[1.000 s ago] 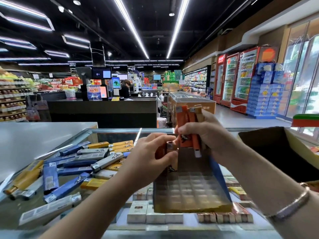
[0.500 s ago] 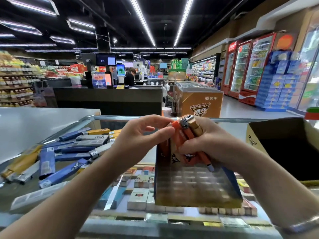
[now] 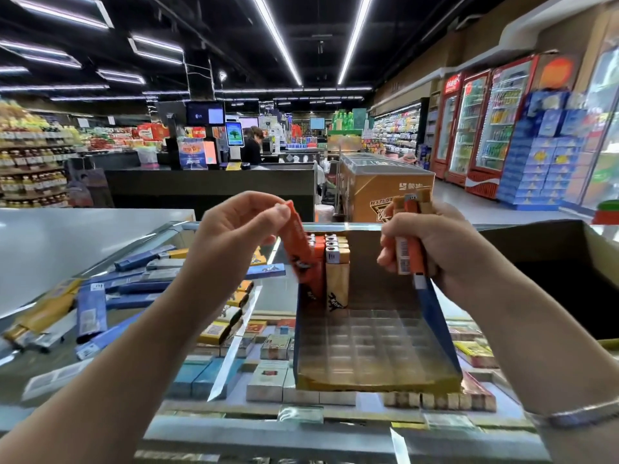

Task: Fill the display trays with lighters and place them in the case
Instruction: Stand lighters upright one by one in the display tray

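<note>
Left hand [image 3: 234, 229] pinches one orange lighter [image 3: 298, 246], tilted, its lower end against lighters standing in the display tray's [image 3: 375, 349] far-left corner. Right hand [image 3: 432, 242] at 2 o'clock grips a lighter bundle [image 3: 410, 242]. Tray sits on the glass case [image 3: 268, 296]; cigarette cartons [image 3: 110, 293] at 9 o'clock, cardboard box [image 3: 549, 249] at 3.

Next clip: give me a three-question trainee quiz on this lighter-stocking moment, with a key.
1. True or false: the left hand pinches a single orange lighter.
2. Where do the lighters already in the clear gridded display tray stand? A) near edge B) far left corner C) far right corner
3. Fill in: the right hand grips a ___ of orange and tan lighters.

Key:
1. True
2. B
3. bunch
</note>
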